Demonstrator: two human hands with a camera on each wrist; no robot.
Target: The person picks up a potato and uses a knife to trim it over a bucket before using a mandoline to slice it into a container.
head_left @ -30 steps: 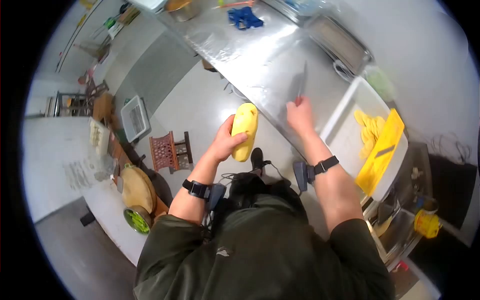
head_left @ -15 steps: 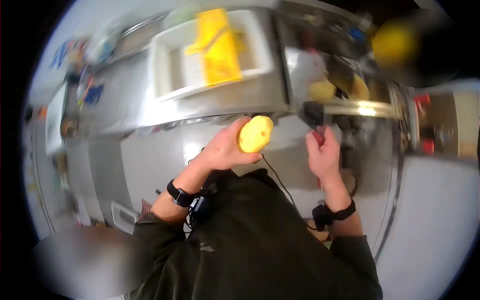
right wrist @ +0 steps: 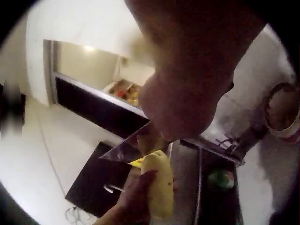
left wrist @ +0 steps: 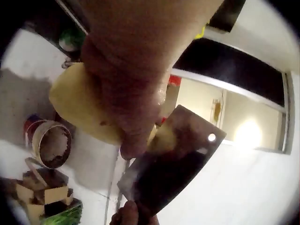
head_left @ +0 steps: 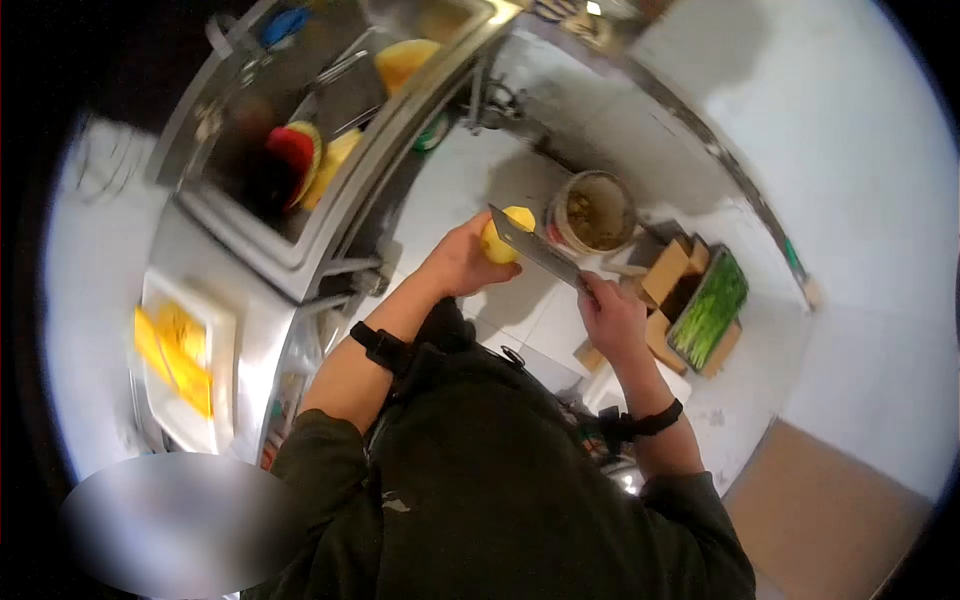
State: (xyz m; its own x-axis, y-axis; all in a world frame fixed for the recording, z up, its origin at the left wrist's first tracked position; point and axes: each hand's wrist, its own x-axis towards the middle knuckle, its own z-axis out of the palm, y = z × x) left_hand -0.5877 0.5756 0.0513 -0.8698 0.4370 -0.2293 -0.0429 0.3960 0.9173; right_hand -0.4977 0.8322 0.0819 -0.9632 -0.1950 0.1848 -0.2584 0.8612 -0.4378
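My left hand (head_left: pixel 465 258) holds a large, oblong, yellow peeled potato (head_left: pixel 495 250) in front of my body, with fingers and thumb around its side. My right hand (head_left: pixel 613 315) grips the handle of a broad cleaver (head_left: pixel 545 255), its fingers wrapped round it. In the head view the blade crosses over the potato's upper end. From the left wrist, the cleaver (left wrist: pixel 173 159) shows a round hole near one corner, and the potato (left wrist: pixel 77 101) is partly hidden behind the hand. The right wrist view has the blade (right wrist: pixel 126 145) at the top end of the potato (right wrist: pixel 161 187).
On the floor ahead stands a bucket (head_left: pixel 556 228) with scraps inside. Beside it are opened cardboard boxes (head_left: pixel 665 275) and a tray of long green vegetables (head_left: pixel 712 310). To the left are a steel sink unit (head_left: pixel 300 265) and a white tub (head_left: pixel 222 370) bearing a yellow slicer board (head_left: pixel 175 365).
My body has turned right, from the steel table past the sink toward the bucket. The right hand has lifted the cleaver from the table and brought its blade over to the potato.
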